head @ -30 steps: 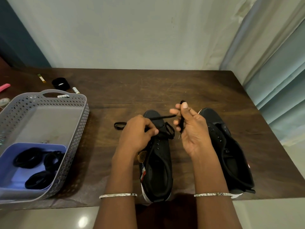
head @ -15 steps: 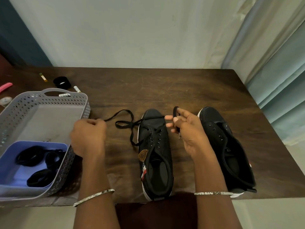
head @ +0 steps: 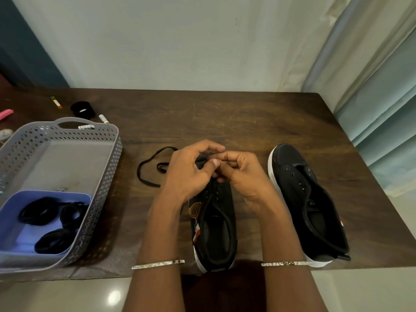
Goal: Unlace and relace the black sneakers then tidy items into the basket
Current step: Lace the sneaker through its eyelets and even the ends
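- Nearest the camera, I see two forearms reaching up from the bottom edge, each with a thin silver bangle (head: pixel 158 264) at the wrist.
- Between the arms lies the near sneaker (head: pixel 213 224), black with a white sole, toe pointing away from me, heel at the table's front edge. A brown badge and a red-and-white mark show on its left side. Several eyelets near the tongue look unlaced.
- Over the toe end of that sneaker, my left hand (head: pixel 189 172) and right hand (head: pixel 243 174) meet, fingertips touching. Both are curled closed, pinching something dark at the top eyelets; I take it to be the lace, though the fingers hide the exact hold.
- Left of the hands, a loose run of black lace (head: pixel 144 174) loops on the table (head: pixel 225 122) and passes under my left hand.
- Right of the hands, well apart from them, the second sneaker (head: pixel 306 199) lies at a slight angle, eyelets bare, no lace visible in it.
- At far left, a grey perforated basket (head: pixel 105 176) holds a blue tub (head: pixel 13 212) with coiled black bands (head: pixel 54 224) inside.
- Beyond the basket sit a black round cap (head: pixel 82 109), two small white tubes (head: pixel 103 118), a yellow-green stick (head: pixel 56 102) and a pink object (head: pixel 6 114) cut off by the frame.
- Farthest back: pale wall, curtain (head: pixel 371 86) to the right.
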`<state>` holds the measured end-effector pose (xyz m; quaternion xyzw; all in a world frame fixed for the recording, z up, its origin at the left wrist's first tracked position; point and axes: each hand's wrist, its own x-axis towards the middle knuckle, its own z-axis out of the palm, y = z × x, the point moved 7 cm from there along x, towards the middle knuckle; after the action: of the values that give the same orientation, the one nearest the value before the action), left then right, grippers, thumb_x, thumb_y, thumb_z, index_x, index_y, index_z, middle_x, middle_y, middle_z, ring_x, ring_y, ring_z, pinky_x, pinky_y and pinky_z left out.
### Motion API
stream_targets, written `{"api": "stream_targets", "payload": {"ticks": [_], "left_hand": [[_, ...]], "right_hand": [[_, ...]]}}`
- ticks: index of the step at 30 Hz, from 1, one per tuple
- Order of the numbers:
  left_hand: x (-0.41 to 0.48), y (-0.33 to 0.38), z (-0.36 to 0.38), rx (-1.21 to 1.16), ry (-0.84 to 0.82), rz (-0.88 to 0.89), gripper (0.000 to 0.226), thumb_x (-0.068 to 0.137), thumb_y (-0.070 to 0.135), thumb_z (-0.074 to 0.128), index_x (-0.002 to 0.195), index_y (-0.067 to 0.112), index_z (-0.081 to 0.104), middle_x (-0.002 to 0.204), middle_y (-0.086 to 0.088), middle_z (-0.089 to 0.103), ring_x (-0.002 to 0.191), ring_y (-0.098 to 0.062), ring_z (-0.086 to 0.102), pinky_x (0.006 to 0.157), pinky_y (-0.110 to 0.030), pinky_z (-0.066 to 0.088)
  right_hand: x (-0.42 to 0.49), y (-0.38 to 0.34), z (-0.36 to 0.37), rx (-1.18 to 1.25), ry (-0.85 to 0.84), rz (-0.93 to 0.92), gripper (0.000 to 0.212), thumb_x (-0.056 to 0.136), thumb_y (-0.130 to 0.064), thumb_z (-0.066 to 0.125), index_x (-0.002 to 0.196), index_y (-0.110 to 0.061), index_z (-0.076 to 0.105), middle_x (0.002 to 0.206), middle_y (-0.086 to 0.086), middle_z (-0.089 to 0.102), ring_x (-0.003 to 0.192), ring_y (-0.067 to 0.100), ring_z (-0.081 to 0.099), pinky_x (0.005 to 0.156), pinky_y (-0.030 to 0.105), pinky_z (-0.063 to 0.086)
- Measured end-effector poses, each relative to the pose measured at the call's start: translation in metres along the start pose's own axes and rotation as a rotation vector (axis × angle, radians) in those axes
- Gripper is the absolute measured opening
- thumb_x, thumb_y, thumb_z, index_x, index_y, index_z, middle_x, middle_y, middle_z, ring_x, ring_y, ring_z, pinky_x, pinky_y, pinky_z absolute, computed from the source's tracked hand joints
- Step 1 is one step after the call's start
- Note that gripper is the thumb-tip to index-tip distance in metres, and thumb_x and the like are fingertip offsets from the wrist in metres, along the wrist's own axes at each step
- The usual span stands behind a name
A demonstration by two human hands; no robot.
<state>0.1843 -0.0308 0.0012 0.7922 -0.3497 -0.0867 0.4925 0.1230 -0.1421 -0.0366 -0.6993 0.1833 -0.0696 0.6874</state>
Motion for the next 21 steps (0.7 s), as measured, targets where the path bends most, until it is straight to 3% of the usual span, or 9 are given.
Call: {"api": "stream_targets", "payload": {"ticks": [2,5,9,14,16,18,21], "left_hand": [[0.002,-0.003,0.001,0.0,0.011,-0.012,0.028,0.091,0.008,0.068,0.114,0.023,0.071,0.103,0.012,0.069,0.093,0.002,0.065,0.083,-0.019,0.054],[0.002,-0.016,-0.002,0.057,0.02,-0.073,0.022,0.093,0.017,0.067,0.113,0.027,0.07,0.097,0.006,0.06,0.079,0.003,0.057,0.07,-0.007,0.044],[-0.001,-0.026,0.006,-0.097,-0.108,-0.172,0.021,0.101,0.027,0.056,0.118,0.025,0.068,0.094,0.01,0.065,0.076,0.004,0.058,0.07,-0.017,0.044],[0.0,-0.027,0.013,-0.263,-0.164,-0.225,0.026,0.105,0.032,0.047,0.111,0.021,0.069,0.077,0.007,0.061,0.056,0.0,0.053,0.058,-0.029,0.044],[0.0,-0.032,0.01,-0.197,-0.13,-0.23,0.019,0.103,0.028,0.052,0.107,0.026,0.071,0.073,0.008,0.062,0.06,0.0,0.055,0.06,-0.029,0.044],[0.001,-0.04,0.001,-0.118,-0.039,-0.244,0.018,0.1,0.022,0.059,0.101,0.033,0.073,0.072,0.011,0.068,0.075,-0.005,0.066,0.075,-0.04,0.055],[0.0,-0.046,-0.014,-0.047,0.097,-0.288,0.023,0.094,0.018,0.068,0.086,0.039,0.072,0.072,0.013,0.073,0.085,-0.008,0.07,0.091,-0.046,0.056]], "right_hand": [[-0.001,-0.001,0.004,0.034,-0.04,0.014,0.016,0.097,0.002,0.06,0.099,-0.008,0.071,0.076,0.003,0.074,0.069,0.011,0.068,0.064,0.021,0.055],[-0.003,-0.001,0.001,0.074,0.023,0.046,0.007,0.09,0.002,0.07,0.093,-0.003,0.066,0.068,0.009,0.072,0.063,0.017,0.07,0.062,0.027,0.056],[-0.002,-0.004,-0.013,-0.011,0.142,-0.025,0.015,0.074,-0.016,0.088,0.077,-0.013,0.074,0.064,0.0,0.07,0.061,0.011,0.063,0.058,0.022,0.05],[-0.003,-0.003,-0.012,0.118,0.129,-0.03,0.011,0.081,-0.011,0.082,0.092,-0.01,0.079,0.08,0.006,0.077,0.072,0.012,0.068,0.067,0.022,0.054],[-0.003,-0.001,-0.013,0.099,0.11,0.002,0.015,0.085,-0.007,0.079,0.099,-0.01,0.077,0.088,0.007,0.078,0.081,0.013,0.07,0.072,0.024,0.055],[-0.003,0.002,-0.014,0.015,0.072,0.037,0.024,0.085,-0.006,0.079,0.107,-0.012,0.073,0.097,0.006,0.074,0.087,0.012,0.068,0.073,0.023,0.053],[-0.011,0.011,-0.012,-0.228,-0.121,0.17,0.051,0.075,-0.014,0.088,0.119,-0.02,0.064,0.108,0.003,0.061,0.084,0.01,0.058,0.073,0.021,0.051]]}}
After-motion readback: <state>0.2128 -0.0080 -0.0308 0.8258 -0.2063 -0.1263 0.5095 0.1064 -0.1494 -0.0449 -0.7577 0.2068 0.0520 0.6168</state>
